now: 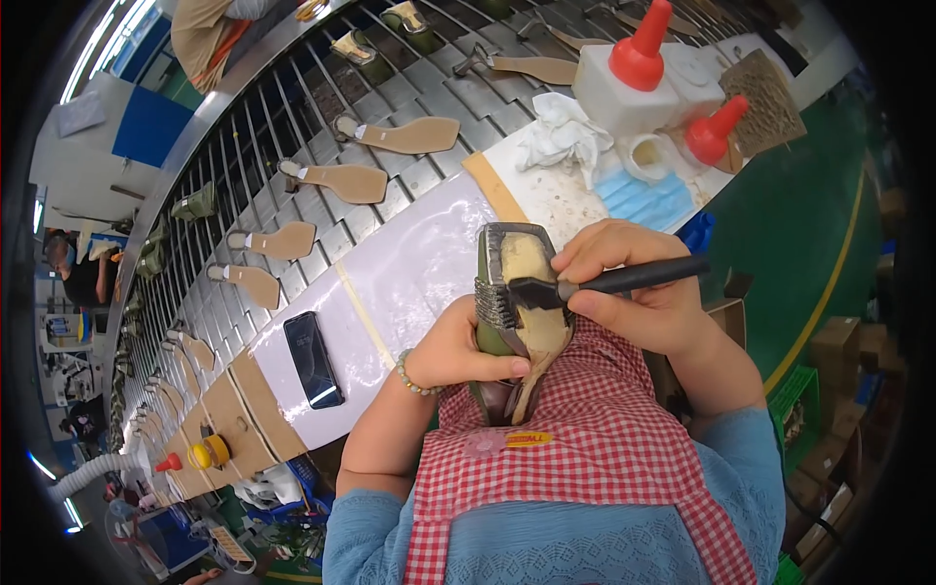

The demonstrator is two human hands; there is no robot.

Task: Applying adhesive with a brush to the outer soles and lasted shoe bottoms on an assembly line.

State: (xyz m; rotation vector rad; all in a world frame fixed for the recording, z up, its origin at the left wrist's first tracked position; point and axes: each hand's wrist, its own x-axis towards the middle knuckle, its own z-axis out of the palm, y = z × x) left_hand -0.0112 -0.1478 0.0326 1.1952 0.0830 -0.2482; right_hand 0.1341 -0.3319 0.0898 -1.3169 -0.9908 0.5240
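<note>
An olive-green shoe upper on a last (541, 336) is held with its underside facing up, in front of my checked apron. The lasted edge looks pleated, and the middle of the bottom is pale tan. My left hand (450, 341) wraps around the shoe's side, thumb lying across its narrow part. In my right hand (651, 310) is a black-handled brush (632, 277), gripped between thumb and fingers. Its dark, flat head rests against the shoe's bottom. Whether the bristles carry anything wet I cannot tell.
Beyond the worktable, a slatted metal conveyor (429, 90) carries several tan heeled soles (414, 136). White bottles (609, 93) with red cone tops stand far right, near crumpled tissue (564, 141), an open jar (645, 156) and a blue mask (643, 195). A phone (314, 359) lies left.
</note>
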